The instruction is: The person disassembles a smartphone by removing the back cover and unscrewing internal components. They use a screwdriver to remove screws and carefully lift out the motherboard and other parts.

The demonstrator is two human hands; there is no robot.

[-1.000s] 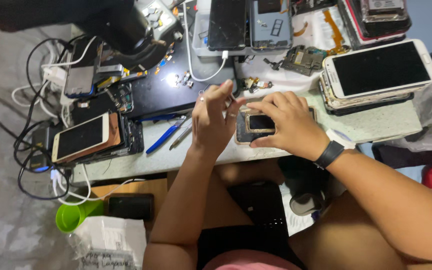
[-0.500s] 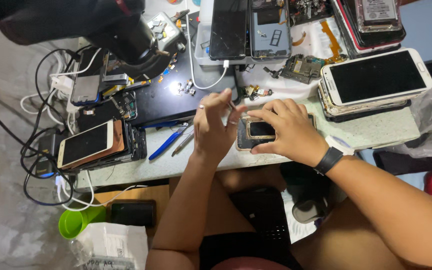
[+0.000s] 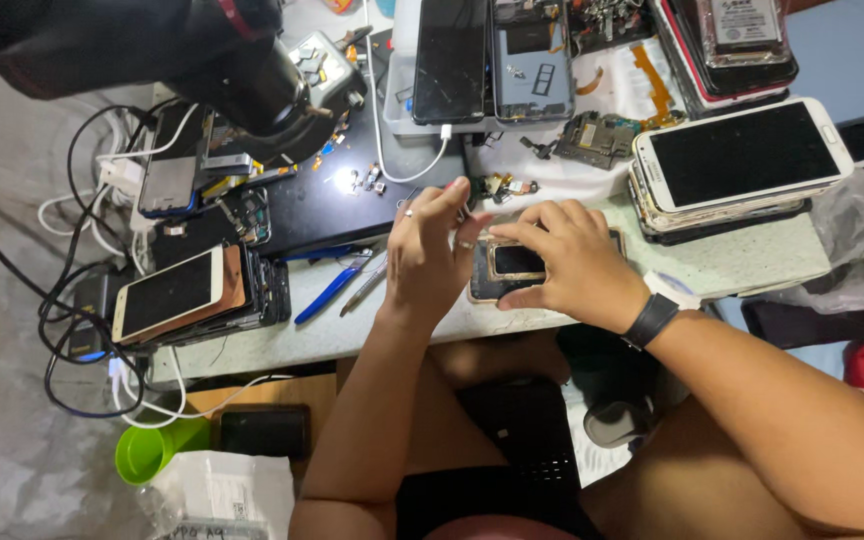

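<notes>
Head view looks straight down on a cluttered pale worktable (image 3: 752, 265), and much of what matters is covered. The small dark opened phone with a pale frame (image 3: 514, 264) lies near the table's front edge, just right of centre, and only its dark middle panel and part of its rim show; the rest sits under the 2 hands. Its long axis seems to run left to right across the picture, roughly along the table edge, but which end is the top cannot be made out.

The right hand (image 3: 574, 265), with a black band on its wrist, lies over the phone's right part, fingers curled down and pressing on its upper rim. The left hand (image 3: 430, 255) stands at the phone's left end, fingers bent and pinched together at the tips; whether they grip a small tool or part is too small to tell.

A blurred black object (image 3: 202, 60) near the lens blocks the upper left corner. Left of the hands lie blue-handled pliers (image 3: 330, 290) and a stack of phones topped by a white one with a dark screen (image 3: 172, 293). To the right rests a large white smartphone, screen up (image 3: 742, 155), on another stack. A green plastic cup (image 3: 157, 450) sits below the table, beside a tangle of cables (image 3: 82, 300).
</notes>
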